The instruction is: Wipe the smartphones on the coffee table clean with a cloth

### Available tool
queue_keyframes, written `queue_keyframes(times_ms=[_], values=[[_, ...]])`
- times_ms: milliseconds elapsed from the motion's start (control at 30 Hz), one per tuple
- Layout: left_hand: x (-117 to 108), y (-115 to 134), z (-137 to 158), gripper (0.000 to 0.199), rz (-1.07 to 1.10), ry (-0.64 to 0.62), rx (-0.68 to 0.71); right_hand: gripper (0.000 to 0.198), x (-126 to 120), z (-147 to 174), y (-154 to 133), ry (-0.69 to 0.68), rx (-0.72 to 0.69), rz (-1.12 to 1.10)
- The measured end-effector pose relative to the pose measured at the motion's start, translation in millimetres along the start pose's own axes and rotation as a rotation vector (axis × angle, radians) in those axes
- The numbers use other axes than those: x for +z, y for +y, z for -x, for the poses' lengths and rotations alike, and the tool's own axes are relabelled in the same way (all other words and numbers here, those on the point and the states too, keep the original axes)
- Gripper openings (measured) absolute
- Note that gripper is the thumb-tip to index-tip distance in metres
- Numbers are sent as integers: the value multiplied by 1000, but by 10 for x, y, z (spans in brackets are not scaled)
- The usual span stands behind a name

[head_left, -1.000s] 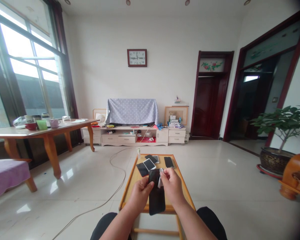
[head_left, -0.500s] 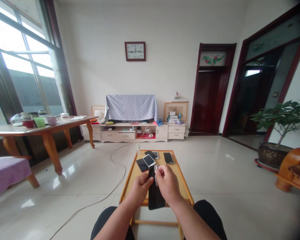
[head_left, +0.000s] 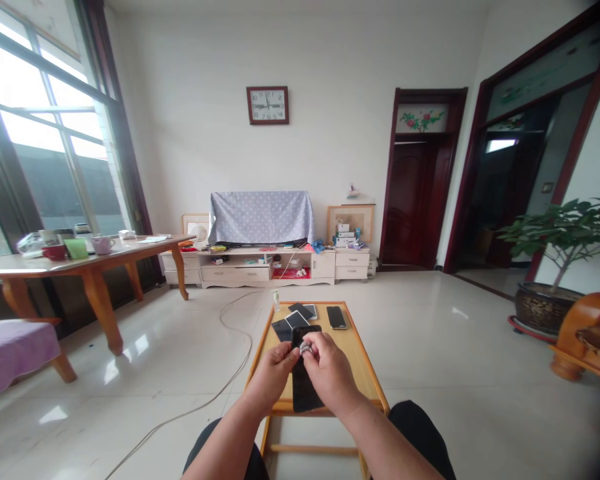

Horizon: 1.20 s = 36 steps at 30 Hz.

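My left hand (head_left: pixel 276 375) grips the left edge of a black smartphone (head_left: pixel 306 390), its thumb along the side. The phone is held tilted over the near edge of a small wooden table (head_left: pixel 365 363). In the fingers of my right hand (head_left: pixel 330 373) is a small crumpled whitish cloth (head_left: pixel 306 347), which lies against the upper part of the phone's dark face. Part of the cloth and the phone's right side are hidden by that hand. Farther back on the table lie a white-framed phone (head_left: pixel 297 319), other dark phones and a separate black phone (head_left: pixel 337 317).
A clear pump bottle (head_left: pixel 276 301) stands at the table's far left corner. A cable (head_left: pixel 200 400) runs over the floor at left. Beyond are a low TV cabinet (head_left: pixel 235 273), a dining table (head_left: pixel 93 261) with cups, and a potted plant (head_left: pixel 545 303) at right.
The right hand with the cloth has shifted slightly down and left across the phone. The phone is a little higher and further left, and the cloth is more bunched.
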<state>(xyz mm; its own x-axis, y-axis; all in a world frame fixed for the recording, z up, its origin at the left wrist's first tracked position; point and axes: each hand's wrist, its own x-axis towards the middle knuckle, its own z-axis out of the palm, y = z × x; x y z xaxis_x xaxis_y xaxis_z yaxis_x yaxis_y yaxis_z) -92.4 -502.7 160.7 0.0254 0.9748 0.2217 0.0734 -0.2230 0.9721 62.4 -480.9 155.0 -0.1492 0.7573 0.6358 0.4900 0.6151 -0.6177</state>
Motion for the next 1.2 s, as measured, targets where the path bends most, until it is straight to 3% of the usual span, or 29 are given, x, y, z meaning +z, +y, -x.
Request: queue_keyframes(times_ms=[167,467,667,767,900,1100,1200], values=[[-6,32,23,38,-16,-50,6,8,-30,-108,1,31,-4,-28],[-86,-22,-34,45,-63,209,7,8,67,413,184,-133,3,-56],[-56,69,-37,44,-67,20,-29,33,-17,240,358,18,279,-287],[-17,64,-31,46,-49,-58,-71,62,-127,129,385,-65,430,-545],[49,-119,-125,45,-58,-117,-105,59,-137,124,495,-202,506,-775],[249,-637,-371,49,-299,-54,-175,55,237,251,990,51,746,-815],[347,-886,-405,80,-543,-2,-190,54,357,272,1277,147,842,-827]])
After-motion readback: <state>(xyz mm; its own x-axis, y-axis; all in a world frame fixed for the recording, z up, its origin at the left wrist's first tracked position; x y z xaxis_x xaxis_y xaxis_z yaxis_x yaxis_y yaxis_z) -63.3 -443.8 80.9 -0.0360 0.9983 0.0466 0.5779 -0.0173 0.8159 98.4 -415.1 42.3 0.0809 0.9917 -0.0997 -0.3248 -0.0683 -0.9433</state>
